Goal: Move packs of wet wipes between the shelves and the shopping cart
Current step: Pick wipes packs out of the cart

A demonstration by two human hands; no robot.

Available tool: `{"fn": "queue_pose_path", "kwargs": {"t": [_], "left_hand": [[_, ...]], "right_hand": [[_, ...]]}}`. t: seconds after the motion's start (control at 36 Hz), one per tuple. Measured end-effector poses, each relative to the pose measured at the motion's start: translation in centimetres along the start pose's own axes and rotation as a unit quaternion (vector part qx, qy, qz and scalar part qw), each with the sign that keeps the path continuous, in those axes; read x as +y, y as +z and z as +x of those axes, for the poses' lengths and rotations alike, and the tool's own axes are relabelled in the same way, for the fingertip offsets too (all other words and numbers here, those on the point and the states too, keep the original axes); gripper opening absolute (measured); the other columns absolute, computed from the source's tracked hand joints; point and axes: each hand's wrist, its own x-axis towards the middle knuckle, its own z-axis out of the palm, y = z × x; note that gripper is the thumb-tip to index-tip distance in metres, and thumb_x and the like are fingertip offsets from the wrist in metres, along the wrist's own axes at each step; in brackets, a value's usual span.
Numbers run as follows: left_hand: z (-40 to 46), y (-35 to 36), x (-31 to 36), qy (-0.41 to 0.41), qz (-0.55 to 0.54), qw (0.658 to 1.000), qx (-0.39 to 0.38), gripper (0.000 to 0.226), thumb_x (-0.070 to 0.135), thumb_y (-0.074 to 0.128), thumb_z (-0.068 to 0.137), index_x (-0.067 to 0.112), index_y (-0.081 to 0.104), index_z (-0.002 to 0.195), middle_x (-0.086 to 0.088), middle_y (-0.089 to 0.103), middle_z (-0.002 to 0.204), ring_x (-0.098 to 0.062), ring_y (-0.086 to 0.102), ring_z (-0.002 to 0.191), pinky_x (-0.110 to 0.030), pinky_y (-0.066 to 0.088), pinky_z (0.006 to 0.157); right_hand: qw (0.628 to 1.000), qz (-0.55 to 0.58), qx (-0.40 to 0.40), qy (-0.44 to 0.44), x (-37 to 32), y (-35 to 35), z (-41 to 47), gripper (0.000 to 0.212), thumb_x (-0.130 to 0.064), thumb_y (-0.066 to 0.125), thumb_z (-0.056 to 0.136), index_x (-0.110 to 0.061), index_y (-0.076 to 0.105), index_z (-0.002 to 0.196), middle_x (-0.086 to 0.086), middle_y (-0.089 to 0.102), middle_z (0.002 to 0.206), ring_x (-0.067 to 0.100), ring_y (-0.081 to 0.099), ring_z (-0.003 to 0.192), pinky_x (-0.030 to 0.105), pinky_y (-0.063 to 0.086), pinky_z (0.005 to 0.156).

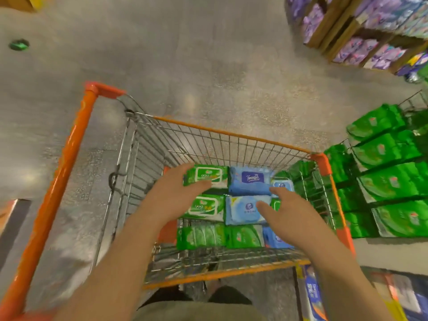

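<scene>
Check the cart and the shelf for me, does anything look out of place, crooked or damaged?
Nothing stands out. The wet wipe packs lie flat in the shopping cart, the green packs sit stacked on the shelf to its right, and no pack looks torn or spilled.

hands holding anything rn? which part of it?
Left hand grips the far-left green wipes pack in the shopping cart by its left end. Right hand holds nothing, fingers spread above the light-blue pack.
</scene>
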Motion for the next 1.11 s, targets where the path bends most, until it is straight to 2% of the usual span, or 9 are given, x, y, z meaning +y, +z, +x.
{"fn": "queue_pose_path", "kwargs": {"t": [0.06,0.11,0.22,0.39,0.53,0.64,0.81,0.94,1.11], "left_hand": [[0.2,0.3,-0.2,-0.024,-0.014,1.0,0.012,0.072,0.058,0.062,0.093,0.035,0.037,0.155,0.01,0.042,0.155,-0.011,0.048,0.134,-0.026,0.035,0.097],[0.6,0.8,-0.3,-0.05,-0.04,0.998,0.021,0.061,0.052,0.063,0.094,0.034,0.044,0.15,0.017,0.05,0.135,0.001,0.054,0.111,-0.015,0.037,0.087],[2.8,3.1,-1.9,-0.159,-0.152,0.974,0.051,0.056,0.057,0.067,0.088,0.034,0.057,0.138,0.012,0.058,0.138,-0.013,0.055,0.122,-0.038,0.045,0.105],[6.9,9.1,-6.8,-0.361,-0.445,0.819,0.006,0.036,0.044,0.059,0.096,0.014,0.066,0.116,-0.004,0.068,0.119,-0.026,0.062,0.099,-0.04,0.049,0.085],[9.0,13.7,-11.6,-0.44,-0.532,0.723,0.028,0.054,0.048,0.052,0.099,0.009,0.056,0.137,-0.012,0.063,0.124,-0.03,0.063,0.104,-0.039,0.052,0.077],[10.6,16.5,-13.3,-0.472,-0.516,0.712,0.062,0.055,0.045,0.052,0.102,0.012,0.048,0.145,-0.008,0.06,0.115,-0.026,0.063,0.1,-0.036,0.051,0.073],[13.8,19.6,-15.3,-0.474,-0.58,0.654,0.108,0.071,0.049,0.059,0.099,0.012,0.035,0.154,-0.017,0.045,0.148,-0.033,0.05,0.132,-0.038,0.046,0.1],[16.3,21.6,-16.4,-0.456,-0.626,0.621,0.12,0.04,0.051,0.048,0.103,0.015,0.059,0.091,-0.005,0.059,0.098,-0.022,0.057,0.096,-0.033,0.043,0.095],[18.2,23.7,-18.0,-0.425,-0.682,0.574,0.155,0.064,0.075,0.042,0.093,0.023,0.069,0.118,-0.006,0.068,0.124,-0.021,0.062,0.115,-0.037,0.047,0.107]], "right_hand": [[1.0,-0.003,-0.012,-0.019,-0.1,-0.3,1.9,0.066,-0.054,0.052,0.099,-0.028,0.031,0.156,0.004,0.057,0.142,0.016,0.068,0.086,0.032,0.052,0.08],[0.999,-0.009,-0.026,-0.037,0.0,-0.5,3.8,0.068,-0.054,0.051,0.099,-0.026,0.031,0.157,-0.002,0.04,0.158,0.021,0.061,0.118,0.036,0.048,0.098],[0.995,-0.013,-0.07,-0.063,0.0,0.0,8.3,0.068,-0.054,0.05,0.099,-0.023,0.031,0.157,-0.004,0.033,0.162,0.03,0.056,0.127,0.046,0.049,0.103],[0.984,-0.042,-0.14,-0.099,0.8,4.4,15.0,0.058,-0.046,0.054,0.101,-0.021,0.041,0.152,0.003,0.045,0.154,0.028,0.057,0.127,0.04,0.046,0.107],[0.97,-0.074,-0.186,-0.141,1.7,9.4,19.8,0.055,-0.044,0.054,0.1,-0.017,0.046,0.148,0.009,0.057,0.144,0.025,0.057,0.125,0.034,0.042,0.103],[0.949,-0.116,-0.236,-0.175,2.1,13.0,23.2,0.058,-0.042,0.056,0.1,-0.014,0.043,0.149,0.013,0.051,0.147,0.028,0.051,0.131,0.032,0.04,0.103],[0.912,-0.177,-0.302,-0.216,2.2,17.3,28.0,0.061,-0.037,0.056,0.101,-0.003,0.037,0.149,0.017,0.041,0.153,0.03,0.041,0.138,0.031,0.033,0.108],[0.885,-0.233,-0.335,-0.226,2.2,21.0,31.3,0.081,-0.044,0.054,0.101,-0.001,0.016,0.158,0.017,0.02,0.165,0.03,0.026,0.15,0.034,0.025,0.121],[0.882,-0.254,-0.323,-0.23,2.1,24.5,33.5,0.088,-0.062,0.055,0.093,-0.006,0.022,0.154,0.018,0.038,0.153,0.035,0.043,0.136,0.044,0.039,0.111]]}}
